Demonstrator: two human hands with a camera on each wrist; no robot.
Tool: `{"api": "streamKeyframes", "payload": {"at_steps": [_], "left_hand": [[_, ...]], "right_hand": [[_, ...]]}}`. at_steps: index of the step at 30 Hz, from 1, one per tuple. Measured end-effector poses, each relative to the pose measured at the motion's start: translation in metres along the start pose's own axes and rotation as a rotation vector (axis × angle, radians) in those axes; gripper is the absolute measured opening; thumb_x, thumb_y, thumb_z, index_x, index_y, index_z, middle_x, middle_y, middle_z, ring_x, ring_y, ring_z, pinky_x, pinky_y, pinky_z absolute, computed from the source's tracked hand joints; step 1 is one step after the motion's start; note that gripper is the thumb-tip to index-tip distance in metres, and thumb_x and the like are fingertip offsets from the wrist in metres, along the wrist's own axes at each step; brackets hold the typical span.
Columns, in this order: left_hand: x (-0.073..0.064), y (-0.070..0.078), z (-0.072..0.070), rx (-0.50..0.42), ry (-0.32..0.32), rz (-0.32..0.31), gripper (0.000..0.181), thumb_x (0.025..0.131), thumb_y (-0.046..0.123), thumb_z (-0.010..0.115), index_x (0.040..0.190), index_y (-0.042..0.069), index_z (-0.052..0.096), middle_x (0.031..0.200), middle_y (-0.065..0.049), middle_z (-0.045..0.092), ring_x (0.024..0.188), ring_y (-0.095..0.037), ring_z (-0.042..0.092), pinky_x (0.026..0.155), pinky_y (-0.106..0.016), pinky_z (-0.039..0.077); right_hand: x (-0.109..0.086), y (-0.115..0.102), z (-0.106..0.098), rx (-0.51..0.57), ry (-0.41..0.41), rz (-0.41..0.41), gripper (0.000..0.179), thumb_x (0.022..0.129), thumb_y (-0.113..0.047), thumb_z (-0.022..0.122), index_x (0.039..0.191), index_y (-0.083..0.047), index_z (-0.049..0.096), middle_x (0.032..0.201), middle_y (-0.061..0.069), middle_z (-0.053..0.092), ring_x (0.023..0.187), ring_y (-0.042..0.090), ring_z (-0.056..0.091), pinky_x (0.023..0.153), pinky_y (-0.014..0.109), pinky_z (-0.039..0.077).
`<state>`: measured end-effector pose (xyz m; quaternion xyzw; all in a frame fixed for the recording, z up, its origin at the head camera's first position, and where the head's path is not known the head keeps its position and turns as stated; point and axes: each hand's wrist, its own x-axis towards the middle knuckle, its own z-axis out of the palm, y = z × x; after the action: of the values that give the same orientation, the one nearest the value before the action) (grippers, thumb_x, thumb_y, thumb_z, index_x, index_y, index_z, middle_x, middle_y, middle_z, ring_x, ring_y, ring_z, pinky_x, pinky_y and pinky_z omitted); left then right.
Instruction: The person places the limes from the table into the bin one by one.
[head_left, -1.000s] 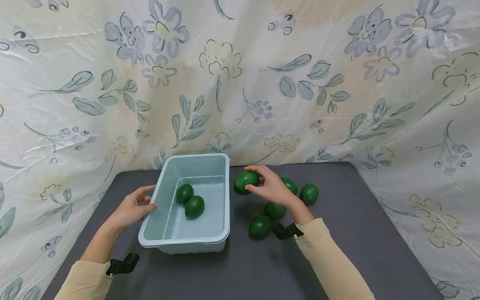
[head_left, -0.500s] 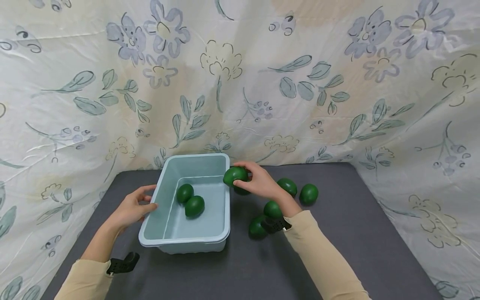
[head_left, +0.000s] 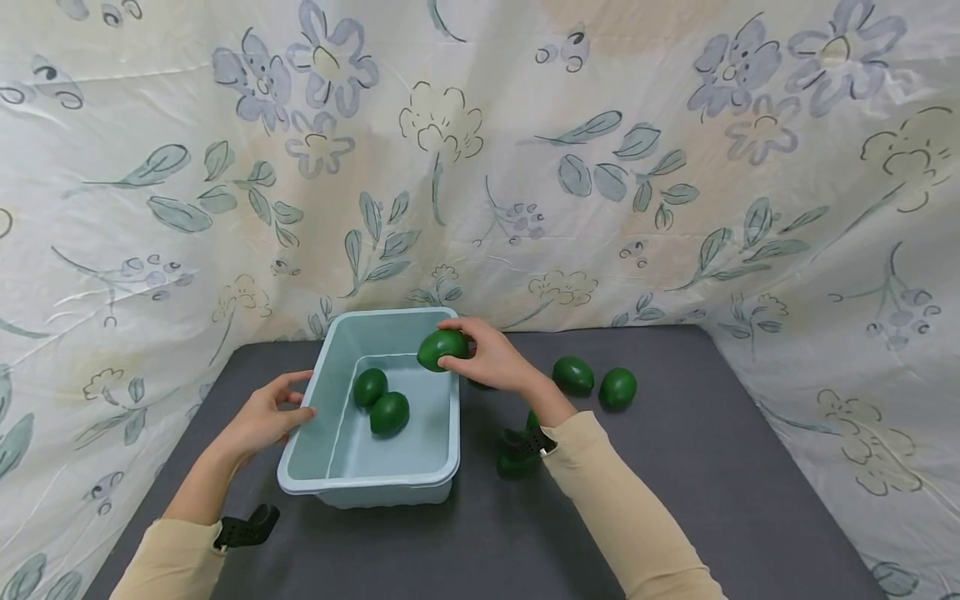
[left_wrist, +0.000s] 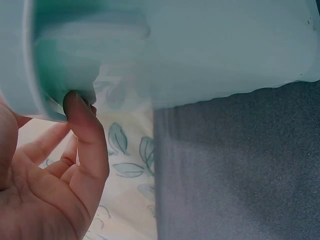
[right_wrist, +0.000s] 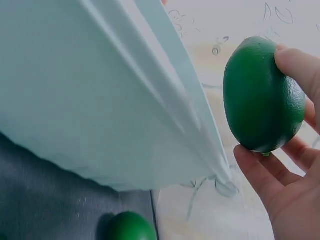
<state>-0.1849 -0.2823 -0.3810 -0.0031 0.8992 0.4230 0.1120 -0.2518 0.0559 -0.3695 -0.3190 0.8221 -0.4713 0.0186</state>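
A light blue-green plastic bin (head_left: 397, 482) stands left of centre on the table. My left hand (head_left: 262, 421) grips its left rim; in the left wrist view a finger (left_wrist: 87, 135) curls under that rim. Two dark green limes, a rear lime (head_left: 370, 387) and a front lime (head_left: 390, 414), lie together inside. My right hand (head_left: 491, 357) holds another lime (head_left: 441, 350) over the bin's right rim near the far corner. Thumb and fingertips pinch this lime (right_wrist: 260, 97) at its sides and end in the right wrist view, with the bin wall (right_wrist: 100, 100) beside it.
Two limes, one nearer (head_left: 573, 376) and one farther right (head_left: 617, 389), lie on the dark grey table (head_left: 712, 467). Others sit partly hidden under my right wrist, including a front lime (head_left: 516, 464). A floral curtain (head_left: 480, 167) hangs behind the table and along its sides.
My right hand has carried its lime leftward from the table's back to above the bin's right rim. The left hand and the bin have stayed in place.
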Motion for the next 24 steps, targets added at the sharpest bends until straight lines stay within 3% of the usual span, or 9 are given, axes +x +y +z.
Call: {"api": "streamKeyframes", "payload": {"at_steps": [14, 21, 24], "left_hand": [[0.001, -0.002, -0.001, 0.011, 0.004, 0.014, 0.068, 0.087, 0.013, 0.06, 0.144, 0.006, 0.024, 0.107, -0.02, 0.049, 0.079, -0.023, 0.053, 0.058, -0.033, 0.047], [0.0, -0.001, 0.0, 0.013, 0.003, 0.015, 0.069, 0.087, 0.014, 0.061, 0.144, 0.005, 0.024, 0.106, -0.02, 0.049, 0.077, -0.022, 0.052, 0.057, -0.034, 0.047], [0.0, -0.001, 0.001, 0.011, 0.004, 0.011, 0.068, 0.087, 0.014, 0.06, 0.144, 0.005, 0.024, 0.106, -0.02, 0.049, 0.078, -0.022, 0.052, 0.057, -0.034, 0.047]], "right_hand": [[0.012, -0.022, 0.014, 0.005, -0.013, -0.034, 0.051, 0.084, -0.018, 0.068, 0.13, -0.01, 0.048, 0.124, 0.009, 0.049, 0.099, 0.019, 0.053, 0.076, 0.024, 0.048], [0.006, -0.06, 0.013, 0.049, -0.041, -0.044, 0.049, 0.085, -0.008, 0.065, 0.129, 0.001, 0.047, 0.128, 0.017, 0.046, 0.101, 0.027, 0.053, 0.077, 0.024, 0.047], [0.011, -0.052, 0.021, 0.04, -0.047, -0.047, 0.049, 0.085, -0.011, 0.065, 0.13, -0.003, 0.047, 0.13, 0.014, 0.046, 0.101, 0.023, 0.053, 0.077, 0.024, 0.047]]}}
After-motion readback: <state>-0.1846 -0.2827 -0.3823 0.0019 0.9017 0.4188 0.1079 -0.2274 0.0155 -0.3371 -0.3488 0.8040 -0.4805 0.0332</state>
